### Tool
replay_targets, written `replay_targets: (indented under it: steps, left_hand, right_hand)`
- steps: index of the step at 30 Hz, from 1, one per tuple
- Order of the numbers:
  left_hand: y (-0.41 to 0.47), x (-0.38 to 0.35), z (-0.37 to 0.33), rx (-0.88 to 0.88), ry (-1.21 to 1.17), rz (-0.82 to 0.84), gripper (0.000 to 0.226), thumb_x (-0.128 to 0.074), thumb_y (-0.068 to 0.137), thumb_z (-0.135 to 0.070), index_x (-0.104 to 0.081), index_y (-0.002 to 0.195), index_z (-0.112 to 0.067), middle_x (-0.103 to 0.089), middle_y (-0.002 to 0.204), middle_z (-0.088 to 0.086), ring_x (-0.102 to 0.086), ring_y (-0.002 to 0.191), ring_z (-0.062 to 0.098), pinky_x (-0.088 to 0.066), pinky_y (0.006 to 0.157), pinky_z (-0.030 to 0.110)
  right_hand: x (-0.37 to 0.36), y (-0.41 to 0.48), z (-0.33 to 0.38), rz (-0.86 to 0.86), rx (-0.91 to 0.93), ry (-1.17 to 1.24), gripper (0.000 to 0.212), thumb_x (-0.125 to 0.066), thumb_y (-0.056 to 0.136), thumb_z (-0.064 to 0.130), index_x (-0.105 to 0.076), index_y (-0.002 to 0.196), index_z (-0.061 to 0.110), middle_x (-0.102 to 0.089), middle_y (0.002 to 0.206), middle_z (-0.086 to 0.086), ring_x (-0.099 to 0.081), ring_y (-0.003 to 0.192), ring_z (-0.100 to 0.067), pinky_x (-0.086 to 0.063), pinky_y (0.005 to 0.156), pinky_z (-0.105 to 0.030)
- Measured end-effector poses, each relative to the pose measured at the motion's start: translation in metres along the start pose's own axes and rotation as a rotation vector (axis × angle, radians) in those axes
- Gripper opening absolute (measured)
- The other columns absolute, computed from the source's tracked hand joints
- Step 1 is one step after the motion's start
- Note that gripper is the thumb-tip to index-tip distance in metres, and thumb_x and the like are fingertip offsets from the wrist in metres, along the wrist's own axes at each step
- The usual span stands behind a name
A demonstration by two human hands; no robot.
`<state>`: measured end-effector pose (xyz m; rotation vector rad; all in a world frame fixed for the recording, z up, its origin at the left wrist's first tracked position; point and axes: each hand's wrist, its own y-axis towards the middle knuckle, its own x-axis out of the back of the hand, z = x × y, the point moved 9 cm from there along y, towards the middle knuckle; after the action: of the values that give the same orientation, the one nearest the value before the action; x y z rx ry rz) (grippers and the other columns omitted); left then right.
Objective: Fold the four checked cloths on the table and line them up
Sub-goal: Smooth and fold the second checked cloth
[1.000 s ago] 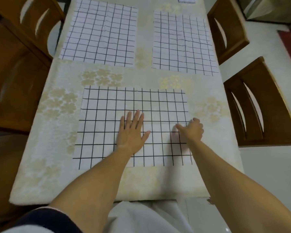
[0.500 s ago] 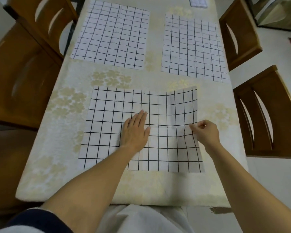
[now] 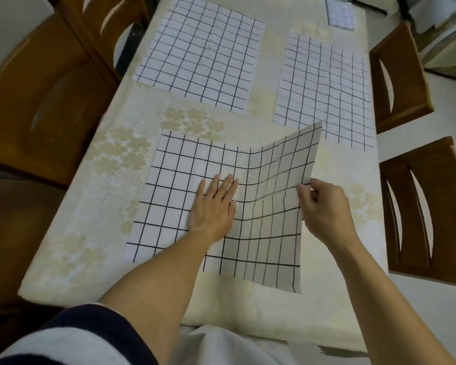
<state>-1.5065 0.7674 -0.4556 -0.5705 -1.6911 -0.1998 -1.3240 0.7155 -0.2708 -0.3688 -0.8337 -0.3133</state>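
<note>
Cloth edge (image 3: 301,162) between right fingers (image 3: 304,195)

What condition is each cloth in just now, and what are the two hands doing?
near cloth: left part flat, right part raised off the table.
far left cloth: spread flat, unfolded.
far right cloth: spread flat, unfolded.
small far cloth: looks folded.
left hand: flat, pressing the near cloth.
right hand: pinching the near cloth's right edge.
</note>
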Motion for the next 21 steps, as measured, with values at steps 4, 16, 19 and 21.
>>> replay_targets:
  steps: [4, 16, 19, 21]
  left_hand:
    - [0.001, 0.004, 0.000, -0.015, -0.010, -0.058, 0.062, -0.010, 0.107, -0.042, 0.016, 0.161, -0.025, 0.018, 0.168, -0.006, 0.013, 0.157, 0.023, 0.002, 0.125, 0.053]
    - [-0.016, 0.038, 0.031, 0.257, -1.091, 0.024, 0.070, -0.022, 0.094, -0.054, -0.047, 0.145, -0.014, -0.043, 0.155, 0.015, -0.040, 0.145, 0.025, -0.034, 0.118, 0.045]
    - [-0.038, 0.072, 0.087, 0.461, -1.293, -0.249, 0.042, -0.034, 0.107, -0.049, -0.064, 0.117, -0.021, -0.066, 0.124, 0.003, -0.061, 0.117, 0.013, -0.049, 0.095, 0.039]
    - [-0.049, 0.083, 0.112, 0.498, -1.486, -0.228, 0.064, -0.025, 0.101, -0.068, -0.060, 0.136, -0.027, -0.061, 0.140, -0.004, -0.057, 0.127, 0.014, -0.047, 0.097, 0.031]
  right_hand:
    - [-0.012, -0.005, 0.045, 0.061, 0.085, 0.068, 0.025, -0.051, 0.103, 0.025, -0.056, 0.085, 0.009, -0.043, 0.050, -0.012, -0.034, 0.049, -0.018, -0.034, 0.050, -0.025]
    - [-0.110, -0.004, 0.127, 0.240, 0.231, 0.050, 0.050, -0.047, 0.105, 0.027, -0.040, 0.151, 0.006, -0.065, 0.058, 0.001, -0.064, 0.063, -0.006, -0.049, 0.074, -0.022]
    - [-0.140, -0.001, 0.142, 0.259, 0.243, 0.017, 0.039, -0.047, 0.104, 0.026, -0.055, 0.131, 0.000, -0.072, 0.077, -0.009, -0.068, 0.071, -0.019, -0.056, 0.078, -0.036]
    - [-0.161, 0.000, 0.148, 0.273, 0.236, 0.002, 0.036, -0.046, 0.102, 0.027, -0.053, 0.127, 0.002, -0.069, 0.077, -0.009, -0.067, 0.075, -0.024, -0.057, 0.076, -0.043]
